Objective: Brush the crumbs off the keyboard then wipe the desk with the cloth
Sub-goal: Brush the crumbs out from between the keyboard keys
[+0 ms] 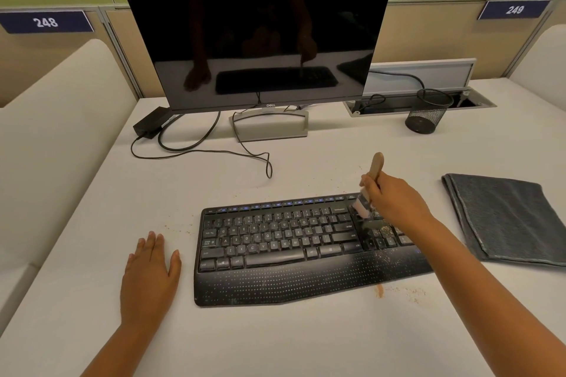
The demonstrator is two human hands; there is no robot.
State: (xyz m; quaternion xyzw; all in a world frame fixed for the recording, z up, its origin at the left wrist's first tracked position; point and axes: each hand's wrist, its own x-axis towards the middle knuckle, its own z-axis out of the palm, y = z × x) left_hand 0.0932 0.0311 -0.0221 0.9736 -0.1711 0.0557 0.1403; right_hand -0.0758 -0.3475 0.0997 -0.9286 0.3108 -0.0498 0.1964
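Brushing crumbs off the black wireless keyboard (pixel 294 249) on the pale table (pixel 306 340).

I see my right hand (pixel 395 200) clamped around the small wooden-handled brush (pixel 369 185), bristles on the number pad (crumbs still there); my left hand (pixel 148 274) lies flat, fingers straight, beside the keyboard; the folded grey cloth (pixel 505 219) waits at right.

I read "DELL" on the lower bezel of the monitor (pixel 270 105). On the partition behind the desk, a dark blue plate on my left (pixel 46 22) shows "248", and another on my right (pixel 514 10) shows "249". The keyboard (pixel 275 242) keys carry letters and words like "ctrl", though most legends are probably too blurred to trust.
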